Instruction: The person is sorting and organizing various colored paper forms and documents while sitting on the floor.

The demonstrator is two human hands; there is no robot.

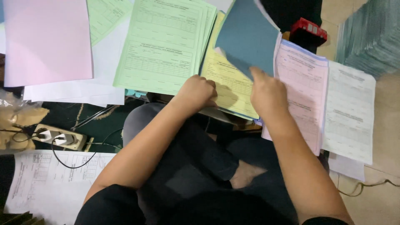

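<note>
I sit cross-legged over piles of printed forms on the floor. My right hand point(268, 93) pinches the lower corner of a blue-grey sheet point(246, 35) and lifts it off a stack of yellow forms point(230, 81). On the near edge of that yellow stack rests my left hand point(196, 92), its fingers curled onto the paper. A stack of green forms point(166, 46) lies just left of the yellow one. To the right lie a pile of pink forms point(303, 89) and a white form point(349, 110).
A pink blank sheet point(46, 39) over white paper lies at the far left. A power strip point(58, 136) with a black cable sits on the dark mat, with a white printed form point(46, 181) near it. A red object point(308, 30) and a tall paper stack point(371, 37) stand top right.
</note>
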